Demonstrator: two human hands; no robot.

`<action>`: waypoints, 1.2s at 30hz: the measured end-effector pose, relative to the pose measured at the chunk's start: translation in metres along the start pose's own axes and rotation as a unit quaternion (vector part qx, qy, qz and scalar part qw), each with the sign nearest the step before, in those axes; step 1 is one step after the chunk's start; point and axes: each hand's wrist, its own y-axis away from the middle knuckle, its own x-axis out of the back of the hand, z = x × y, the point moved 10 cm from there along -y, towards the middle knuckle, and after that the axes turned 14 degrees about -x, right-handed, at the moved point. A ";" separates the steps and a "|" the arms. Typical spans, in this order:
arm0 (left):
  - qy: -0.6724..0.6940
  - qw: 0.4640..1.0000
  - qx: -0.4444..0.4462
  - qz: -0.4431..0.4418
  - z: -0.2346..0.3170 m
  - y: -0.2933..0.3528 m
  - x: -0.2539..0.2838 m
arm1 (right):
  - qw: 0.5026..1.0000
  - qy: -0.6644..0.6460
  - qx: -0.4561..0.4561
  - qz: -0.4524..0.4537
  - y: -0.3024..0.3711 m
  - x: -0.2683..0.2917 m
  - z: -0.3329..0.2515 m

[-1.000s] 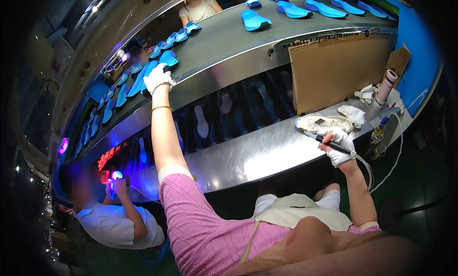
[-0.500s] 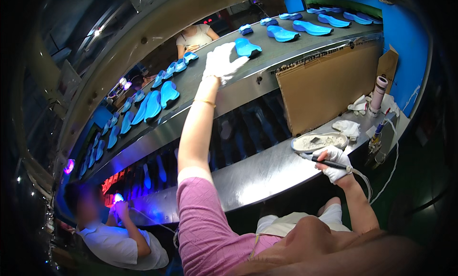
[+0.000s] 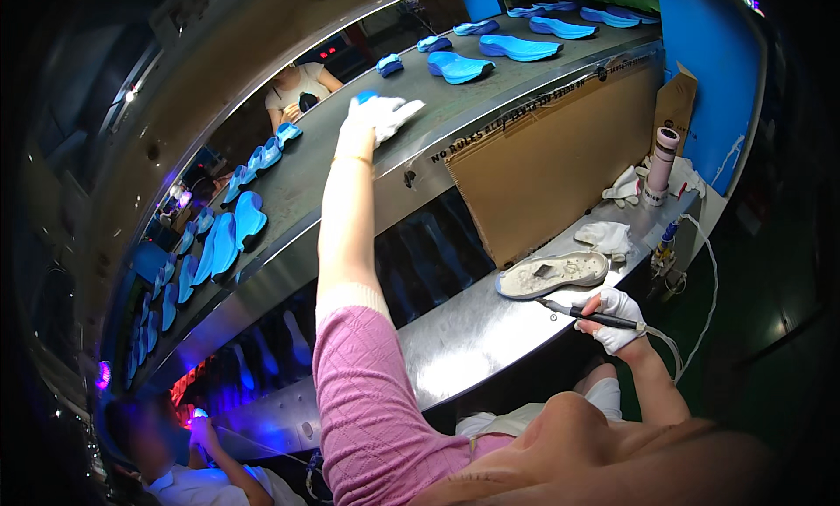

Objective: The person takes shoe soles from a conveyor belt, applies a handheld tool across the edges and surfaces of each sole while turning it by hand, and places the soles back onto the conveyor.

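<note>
Over belt (image 3: 293,182), left hand (image 3: 378,118) at sole (image 3: 366,96); grip unclear; right hand (image 3: 614,320) holds pen tool (image 3: 569,311)

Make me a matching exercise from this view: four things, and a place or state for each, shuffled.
1. Left hand
2. Black pen-shaped tool
3. Pink bottle
4. Cardboard panel

A. Standing on the metal ledge, near its right end
B. Gloved, partly hiding a blue sole
C. Brown, below the front edge of the belt
D. Held in the right hand

Pairs: 1-B, 2-D, 3-A, 4-C
</note>
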 end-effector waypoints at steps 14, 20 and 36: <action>0.096 0.915 0.343 0.190 -0.082 0.302 -0.004 | 0.995 -0.063 -0.005 -0.077 0.017 -0.044 -0.003; 0.122 0.902 0.410 0.052 -0.088 0.376 -0.070 | 0.989 -0.085 -0.002 -0.119 0.021 -0.077 -0.004; 0.343 0.607 0.254 0.670 -0.002 0.458 0.026 | 0.996 0.001 -0.006 -0.088 0.020 -0.082 0.010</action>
